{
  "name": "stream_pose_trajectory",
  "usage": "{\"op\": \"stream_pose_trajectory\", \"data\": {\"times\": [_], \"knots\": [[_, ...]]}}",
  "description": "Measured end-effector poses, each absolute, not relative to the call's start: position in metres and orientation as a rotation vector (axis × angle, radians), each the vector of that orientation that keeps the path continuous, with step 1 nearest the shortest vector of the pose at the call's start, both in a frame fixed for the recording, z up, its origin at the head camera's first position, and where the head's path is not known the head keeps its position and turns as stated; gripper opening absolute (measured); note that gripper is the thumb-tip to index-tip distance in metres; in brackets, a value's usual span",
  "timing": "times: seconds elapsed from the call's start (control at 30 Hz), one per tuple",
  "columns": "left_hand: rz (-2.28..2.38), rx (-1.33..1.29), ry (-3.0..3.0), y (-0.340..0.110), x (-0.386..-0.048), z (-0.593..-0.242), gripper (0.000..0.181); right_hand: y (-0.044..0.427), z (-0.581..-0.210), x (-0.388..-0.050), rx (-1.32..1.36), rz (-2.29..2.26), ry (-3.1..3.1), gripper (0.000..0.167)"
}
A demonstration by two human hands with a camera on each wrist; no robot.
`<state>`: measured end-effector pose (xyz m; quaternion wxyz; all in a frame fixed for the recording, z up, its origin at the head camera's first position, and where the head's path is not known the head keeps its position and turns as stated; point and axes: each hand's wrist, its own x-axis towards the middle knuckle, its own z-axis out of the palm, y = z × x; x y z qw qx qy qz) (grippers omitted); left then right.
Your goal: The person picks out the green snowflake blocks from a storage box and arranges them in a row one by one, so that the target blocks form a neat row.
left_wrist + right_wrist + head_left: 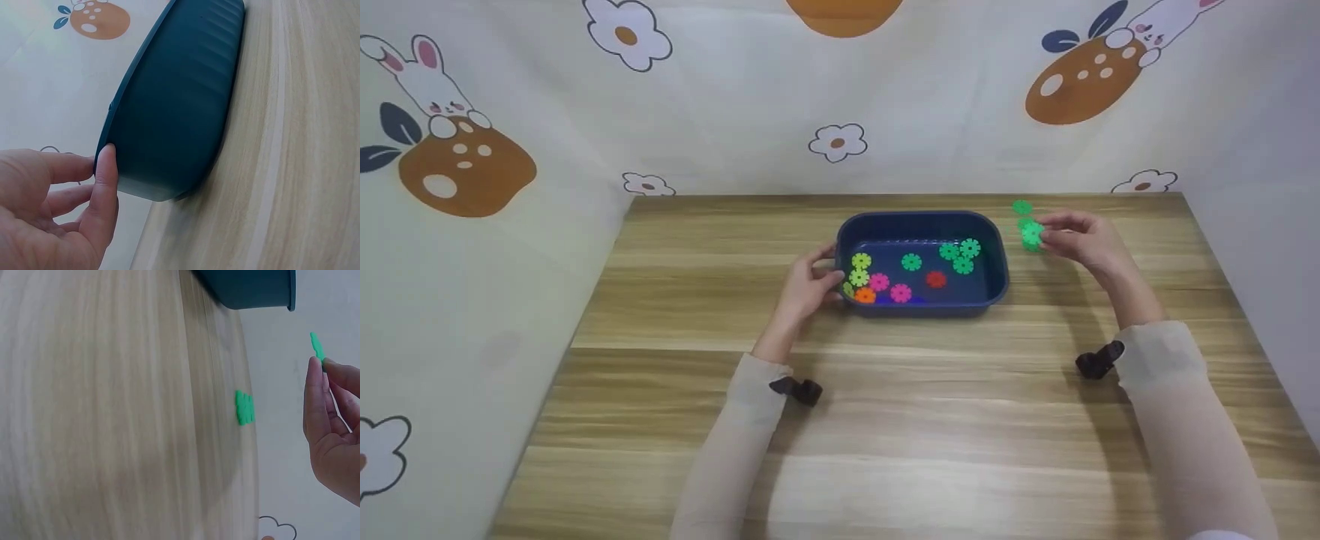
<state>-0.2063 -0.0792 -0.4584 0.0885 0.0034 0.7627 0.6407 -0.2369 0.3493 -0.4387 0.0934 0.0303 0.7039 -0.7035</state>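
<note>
A dark blue plastic basin (pixel 922 309) stands on the wooden table. Inside lie several snowflake-shaped plastic discs, among them a red disc (pixel 935 280), an orange disc (pixel 865 295) and a pink disc (pixel 901 293). At the basin's left end my left hand (pixel 805 286) pinches the rim, as the left wrist view shows on the basin wall (pixel 169 95). My right hand (pixel 1084 238), right of the basin, pinches a green snowflake disc (pixel 317 346) between thumb and fingertips, above the table. Beneath it is a small stack of green discs (pixel 244 408).
Another green disc (pixel 1021 207) lies near the table's back edge. Patterned cloth (pixel 735 97) hangs behind and beside the wooden table (pixel 885 420). A small black camera (pixel 1099 361) is strapped to the right wrist, and another camera (pixel 802 391) to the left.
</note>
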Motion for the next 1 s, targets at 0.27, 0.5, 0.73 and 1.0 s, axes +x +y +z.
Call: {"op": "stream_pose_trajectory", "data": {"times": [0.27,0.5,0.73,1.0], "knots": [[1.91,0.011,2.27,-0.08,-0.205,-0.458,0.056,0.356,-0.443,-0.235,0.149,-2.12,2.047,0.024],[1.905,-0.005,2.268,-0.08,-0.206,-0.46,0.055,0.36,-0.447,-0.231,0.195,-2.135,1.996,0.024],[1.911,-0.012,2.258,-0.08,-0.206,-0.46,0.055,0.364,-0.453,-0.231,0.217,-2.082,2.065,0.021],[1.896,-0.012,2.271,-0.079,-0.206,-0.458,0.055,0.365,-0.458,-0.234,0.308,-2.001,2.118,0.019]]}}
